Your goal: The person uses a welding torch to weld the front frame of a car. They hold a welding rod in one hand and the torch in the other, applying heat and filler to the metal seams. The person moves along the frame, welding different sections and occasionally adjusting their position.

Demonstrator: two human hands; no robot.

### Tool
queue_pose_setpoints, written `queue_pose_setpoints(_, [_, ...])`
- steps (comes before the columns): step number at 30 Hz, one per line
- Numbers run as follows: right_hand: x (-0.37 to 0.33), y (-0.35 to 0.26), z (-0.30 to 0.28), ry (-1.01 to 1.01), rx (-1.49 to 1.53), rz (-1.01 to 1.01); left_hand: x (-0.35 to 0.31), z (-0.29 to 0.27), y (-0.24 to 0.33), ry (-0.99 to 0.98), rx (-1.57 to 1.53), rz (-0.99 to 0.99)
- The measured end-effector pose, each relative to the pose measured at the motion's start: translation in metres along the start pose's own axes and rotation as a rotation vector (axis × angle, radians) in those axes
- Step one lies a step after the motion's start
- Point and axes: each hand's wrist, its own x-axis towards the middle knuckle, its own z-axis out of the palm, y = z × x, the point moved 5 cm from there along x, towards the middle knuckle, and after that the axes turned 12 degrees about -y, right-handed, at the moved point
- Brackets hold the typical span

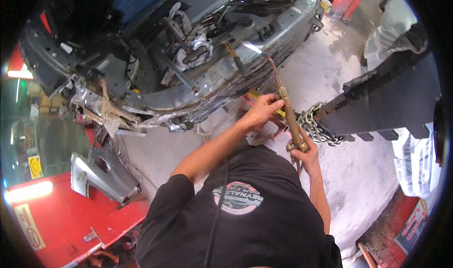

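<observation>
My right hand (307, 156) is closed around the lower end of a brass gas torch (291, 119), next to its valve knobs. The torch points up and away, and a bright white-blue flame (253, 48) burns at its bent copper tip. My left hand (265, 111) is beside the torch's upper body. Its fingers are curled and pressed together against or close to the barrel, and anything inside them is hidden. Beyond the flame lies the stripped grey end of a car body (188, 90), with a narrow brown-and-black tool (234, 58) resting on its edge.
Crumpled rags (194, 51) lie inside the car body. A metal chain (314, 126) hangs by a dark steel frame (382, 96) at right. At left, a silver fender (101, 173) leans near a red panel (113, 214). Pale concrete floor (330, 183) runs between.
</observation>
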Motion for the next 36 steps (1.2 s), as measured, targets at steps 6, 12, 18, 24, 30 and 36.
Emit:
queue_pose_setpoints(6, [-0.014,-0.015,-0.005,0.088,-0.001,0.009,-0.060,-0.164,0.045,0.770,0.985,0.101])
queue_pose_setpoints(12, [-0.022,-0.020,-0.002,0.140,0.039,-0.004,-0.121,-0.312,0.079,1.265,1.402,-0.171])
queue_pose_setpoints(18, [-0.022,-0.018,0.012,0.206,0.055,0.015,-0.104,-0.367,0.060,1.232,1.342,-0.270])
queue_pose_setpoints(24, [-0.011,-0.009,0.029,0.231,0.100,0.007,-0.107,-0.366,0.074,1.189,1.237,-0.246])
queue_pose_setpoints(30, [0.003,-0.003,0.042,0.255,0.116,0.052,-0.108,-0.391,0.063,1.263,1.084,-0.131])
queue_pose_setpoints(36, [-0.006,0.008,0.025,0.232,0.126,0.024,-0.109,-0.311,0.089,1.118,1.073,0.206])
